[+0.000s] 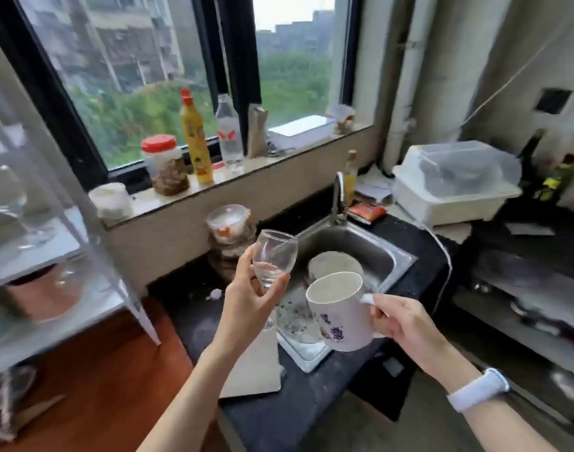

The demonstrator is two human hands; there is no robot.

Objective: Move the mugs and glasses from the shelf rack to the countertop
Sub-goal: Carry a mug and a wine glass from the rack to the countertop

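My left hand [249,298] grips a clear stemmed wine glass [274,257] by the base of its bowl, tilted a little to the right, above the dark countertop [194,318] and the sink's left edge. My right hand [399,321] holds a white mug [339,311] with blue print by its handle, in the air over the sink's front edge. The metal shelf rack [50,256] stands at the far left. Another stemmed glass [11,203] stands on its upper shelf, blurred.
The steel sink [380,252] holds a plate and a bowl. Stacked plastic containers [228,233] sit left of the sink. Jars and bottles line the window sill [194,187]. A white dish box [455,184] stands at the right. A pale board [253,370] lies on the counter front.
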